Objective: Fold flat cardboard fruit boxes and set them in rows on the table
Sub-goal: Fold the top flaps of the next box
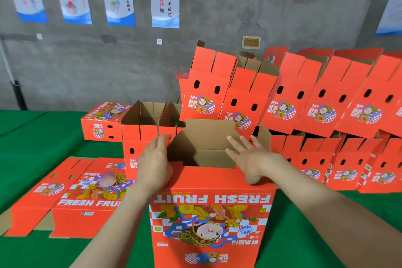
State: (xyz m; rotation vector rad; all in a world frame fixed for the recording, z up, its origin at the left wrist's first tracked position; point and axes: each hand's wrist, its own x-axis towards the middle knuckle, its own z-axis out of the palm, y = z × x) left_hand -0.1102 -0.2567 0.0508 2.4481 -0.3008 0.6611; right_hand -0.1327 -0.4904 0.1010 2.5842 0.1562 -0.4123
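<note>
Head view: the box [211, 213] is between our hands at the near side of the green table [43, 135], print inverted, flaps open on top.
Left hand [155, 159]: pinches the left flap, thumb inside.
Right hand [250, 156]: fingers straight and spread, palm against the right flap.
Feel: light, stiff corrugated board, we judge. It bends only at its creases.
Hold: flaps near the creases — thin edges could crush.

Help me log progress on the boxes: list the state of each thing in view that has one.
Red printed cardboard box in front: opened up, standing, top flaps open.
Left hand: grips that box's left flap.
Right hand: open, fingers spread, at its right flap.
Flat red cardboard blank on the green table: unfolded, lying flat.
Red boxes at the right: folded, flaps up, in two tiers.
</note>
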